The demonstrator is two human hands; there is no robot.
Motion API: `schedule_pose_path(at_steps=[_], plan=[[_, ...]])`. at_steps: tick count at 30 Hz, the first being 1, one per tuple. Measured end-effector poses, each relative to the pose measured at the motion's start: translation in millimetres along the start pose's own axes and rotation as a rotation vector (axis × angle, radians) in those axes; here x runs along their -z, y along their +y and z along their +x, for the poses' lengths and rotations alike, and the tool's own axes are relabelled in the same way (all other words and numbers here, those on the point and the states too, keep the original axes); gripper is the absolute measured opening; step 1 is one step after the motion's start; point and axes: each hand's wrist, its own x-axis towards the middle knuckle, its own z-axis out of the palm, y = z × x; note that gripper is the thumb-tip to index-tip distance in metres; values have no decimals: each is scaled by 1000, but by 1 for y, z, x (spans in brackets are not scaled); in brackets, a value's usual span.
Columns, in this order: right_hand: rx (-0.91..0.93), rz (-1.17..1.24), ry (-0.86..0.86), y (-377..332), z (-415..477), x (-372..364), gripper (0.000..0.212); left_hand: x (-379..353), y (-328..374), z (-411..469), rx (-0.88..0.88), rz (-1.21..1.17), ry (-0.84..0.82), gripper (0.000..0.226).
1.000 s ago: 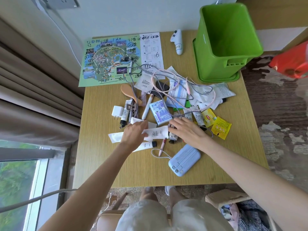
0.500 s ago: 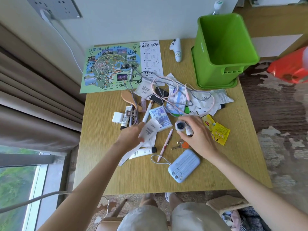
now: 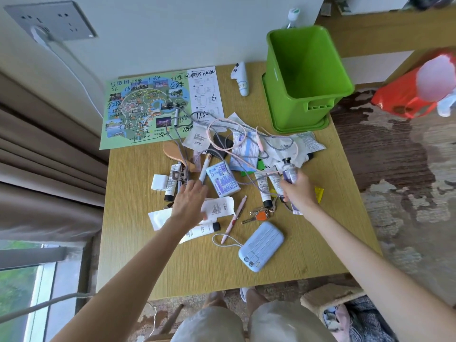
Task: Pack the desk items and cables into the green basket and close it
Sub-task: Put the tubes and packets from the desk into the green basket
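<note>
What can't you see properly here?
Head view only:
- Tube label: blurred and partly wrapped by the right hand.
- Yellow packet: mostly behind that hand.
- Paper: partly covered by the left hand.
- Red bag: cut off by the right edge.

We look down on a table (image 3: 172, 267) set against the wall. The basket (image 3: 291, 112) stands at its far right corner, a map (image 3: 145, 109) lies far left, and a handheld controller (image 3: 240, 79) rests between them. Tangled cables (image 3: 229, 134) lie over papers mid-table, just before the basket. Nearest us sits a power bank (image 3: 261, 245), with keys (image 3: 259, 214) and a pen (image 3: 234, 218) just behind it. A charger plug (image 3: 158, 182) lies at the heap's left edge. Our right hand (image 3: 298, 193) holds a tube (image 3: 288, 171) over the heap's right side.
</note>
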Motion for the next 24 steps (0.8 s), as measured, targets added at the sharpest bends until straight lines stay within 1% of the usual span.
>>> schedule_pose_path(at_steps=[2, 4, 6, 10, 12, 15, 16, 19, 21, 23, 24], plan=[[42, -232, 40, 9, 6, -5, 13, 2, 3, 0, 19, -10, -9, 58], [69, -408, 79, 12, 10, -8, 21, 7, 6, -2, 51, -35, -20, 48], [76, -532, 83, 12, 13, -9, 29, 14, 8, -3, 65, -73, -10, 40], [44, -707, 6, 8, 17, -11, 43, 31, 4, -7, 83, -207, 23, 33], [16, -744, 2, 7, 16, -13, 43, 39, 3, -8, 121, -302, 61, 37], [-1, -704, 9, 4, 14, -15, 41, 52, 4, -6, 196, -446, 95, 63], [4, -680, 22, 3, 13, -14, 40, 57, 5, -5, 220, -513, 101, 67], [67, -655, 46, -2, 9, -8, 41, 69, 9, 1, 258, -750, 118, 59], [99, -680, 24, -4, 6, -3, 40, 78, 13, 8, 293, -923, 118, 60], [127, -683, 10, -7, 4, 3, 22, 84, 19, 15, 331, -1092, 121, 60], [141, -662, 18, -8, 3, 5, 20, 86, 23, 19, 350, -1181, 123, 56]])
